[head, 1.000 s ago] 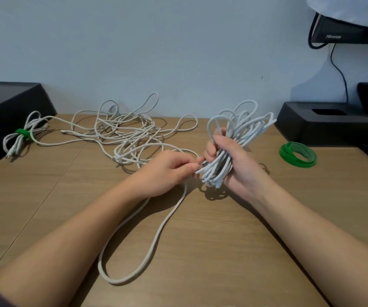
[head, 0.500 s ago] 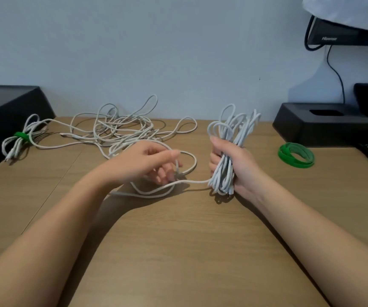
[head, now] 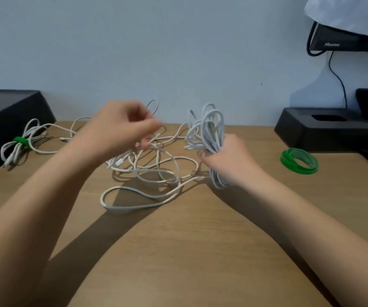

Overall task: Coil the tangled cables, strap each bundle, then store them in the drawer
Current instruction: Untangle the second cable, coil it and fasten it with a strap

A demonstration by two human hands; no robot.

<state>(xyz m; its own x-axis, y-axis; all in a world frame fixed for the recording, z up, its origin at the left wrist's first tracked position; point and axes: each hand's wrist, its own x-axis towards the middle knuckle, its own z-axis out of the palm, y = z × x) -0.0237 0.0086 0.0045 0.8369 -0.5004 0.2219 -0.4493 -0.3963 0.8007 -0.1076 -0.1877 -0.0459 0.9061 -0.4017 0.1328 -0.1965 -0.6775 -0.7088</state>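
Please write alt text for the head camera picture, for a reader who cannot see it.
A person's right hand holds a coil of white cable over a wooden table; the blurred left hand pinches a strand of the tangled cable beside it. A strapped bundle lies far left, a green strap roll at right.

Right hand (head: 226,159) grips coil (head: 211,134); left hand (head: 121,129) pinches cable (head: 116,210).

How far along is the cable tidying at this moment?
Done: one strapped bundle lies at far left. In hand: the right hand grips a part-made coil while the left hand pinches the loose tangle. Left: finish coiling, strap it from the green straps, store both; no drawer shows.
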